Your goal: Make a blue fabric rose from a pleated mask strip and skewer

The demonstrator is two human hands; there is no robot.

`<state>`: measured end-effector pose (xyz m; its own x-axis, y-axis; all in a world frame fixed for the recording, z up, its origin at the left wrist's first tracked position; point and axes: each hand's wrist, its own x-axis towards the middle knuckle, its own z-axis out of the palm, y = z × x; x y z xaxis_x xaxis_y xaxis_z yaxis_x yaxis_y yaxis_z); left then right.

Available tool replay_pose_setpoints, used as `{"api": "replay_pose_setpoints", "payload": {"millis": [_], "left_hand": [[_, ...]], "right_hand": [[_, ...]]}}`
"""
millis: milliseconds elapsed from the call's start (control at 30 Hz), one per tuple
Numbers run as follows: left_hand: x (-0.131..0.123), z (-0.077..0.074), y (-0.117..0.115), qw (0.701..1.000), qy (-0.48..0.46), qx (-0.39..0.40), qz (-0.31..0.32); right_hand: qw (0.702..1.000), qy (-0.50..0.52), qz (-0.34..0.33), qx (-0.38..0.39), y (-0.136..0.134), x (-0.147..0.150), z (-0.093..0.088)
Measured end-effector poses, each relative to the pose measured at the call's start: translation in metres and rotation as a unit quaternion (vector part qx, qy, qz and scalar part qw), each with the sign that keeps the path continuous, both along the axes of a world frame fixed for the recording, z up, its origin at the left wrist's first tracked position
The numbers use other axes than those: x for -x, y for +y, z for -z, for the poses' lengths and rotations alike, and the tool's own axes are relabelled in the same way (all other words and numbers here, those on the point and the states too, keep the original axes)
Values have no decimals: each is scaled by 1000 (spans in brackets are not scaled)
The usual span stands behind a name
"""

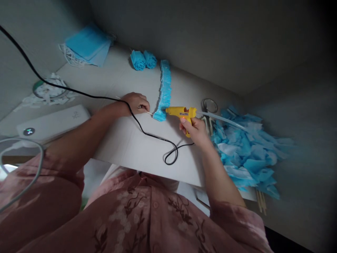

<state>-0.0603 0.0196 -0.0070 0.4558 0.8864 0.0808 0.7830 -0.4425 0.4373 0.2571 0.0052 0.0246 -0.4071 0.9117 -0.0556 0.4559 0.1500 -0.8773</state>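
Observation:
My right hand (196, 130) is closed around the grip of a yellow glue gun (181, 112), whose nozzle points left at the near end of a long ruffled blue strip (164, 91) lying on the white table (137, 144). My left hand (137, 102) pinches a thin wooden stick (149, 112) whose tip meets that same end of the strip. The gun's black cord (155, 135) loops across the table under my left wrist.
Two rolled blue rosettes (143, 59) lie beyond the strip. A stack of blue face masks (88, 45) sits at the far left, white scraps (48, 93) nearby. A heap of blue and white cut pieces (247, 151) fills the right side, with scissors (209, 107) beside it.

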Motion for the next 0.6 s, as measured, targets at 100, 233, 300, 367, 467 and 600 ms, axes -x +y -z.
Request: {"api": "replay_pose_setpoints", "payload": {"millis": [100,233,300,367,467,600], "left_hand": [[0,1,1,1000,1,2,3],[1,5,3,1000,7,-7,-5],[2,9,4,1000,2,-10,2],[3,11,5,1000,-5,-13,5],[3,12,6,1000,-7,-14,5],[3,9,5,1000,-3,-12,6]], "right_hand": [[1000,-7,2,-3,-2,3,0],[1000,-22,9,-12,-2,6,0],[999,-27,8,-22,-2,6,-1],[999,-33,7,-29,-2,5,-1],[998,-42,8,-40,-2,5,-2],[998,-50,11,-42,-2,5,-1]]}}
